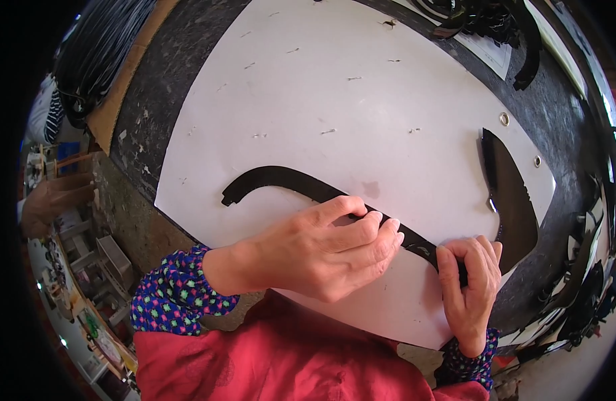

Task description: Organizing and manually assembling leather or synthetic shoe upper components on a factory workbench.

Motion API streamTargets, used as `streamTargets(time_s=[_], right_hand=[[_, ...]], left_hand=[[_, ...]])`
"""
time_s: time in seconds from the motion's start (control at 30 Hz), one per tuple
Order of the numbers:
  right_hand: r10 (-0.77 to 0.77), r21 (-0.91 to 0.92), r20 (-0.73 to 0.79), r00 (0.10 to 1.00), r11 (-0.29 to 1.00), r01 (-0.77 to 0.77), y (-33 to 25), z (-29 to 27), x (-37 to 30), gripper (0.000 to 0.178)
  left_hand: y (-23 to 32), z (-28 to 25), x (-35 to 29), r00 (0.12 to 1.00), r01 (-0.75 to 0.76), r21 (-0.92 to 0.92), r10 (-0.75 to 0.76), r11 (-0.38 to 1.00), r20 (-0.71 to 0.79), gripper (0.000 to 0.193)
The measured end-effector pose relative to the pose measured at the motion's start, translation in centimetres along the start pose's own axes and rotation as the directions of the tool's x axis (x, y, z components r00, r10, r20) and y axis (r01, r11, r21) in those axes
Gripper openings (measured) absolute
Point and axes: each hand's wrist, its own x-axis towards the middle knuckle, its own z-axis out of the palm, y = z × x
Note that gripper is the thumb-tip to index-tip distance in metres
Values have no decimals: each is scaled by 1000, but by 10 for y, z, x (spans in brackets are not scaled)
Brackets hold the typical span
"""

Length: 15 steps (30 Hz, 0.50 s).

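Observation:
A long curved black strip (271, 177), perhaps leather, lies on a white sheet (288, 100); its left end hooks downward to a small notched tip. My left hand (328, 247) is closed on the strip's middle, its fingertips bunched along the edge. Anything small between those fingers is hidden. My right hand (470, 277) grips the strip near its right end, thumb on the near side and fingers curled over, covering that end. Just right of this hand lies a wider, dark curved piece (515, 200) with a pointed top, resting partly on the sheet.
Two metal eyelets (504, 119) sit near the sheet's right edge, and small slits mark its surface. More black strips (478, 23) are heaped at the far right, others (582, 287) along the right edge. A black bundle (101, 53) lies far left on the dark table (168, 80).

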Motion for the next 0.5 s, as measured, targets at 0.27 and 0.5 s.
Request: streamTargets(time_s=[0.27, 0.5], right_hand=[[-23, -24, -21, 1000, 999, 22, 2, 2, 0, 13], [-19, -34, -24, 1000, 999, 18, 1, 4, 0, 13]], left_hand=[[0, 1, 2, 1000, -2, 9, 2, 1000, -2, 16], [0, 3, 0, 1000, -1, 27, 2, 1000, -9, 18]])
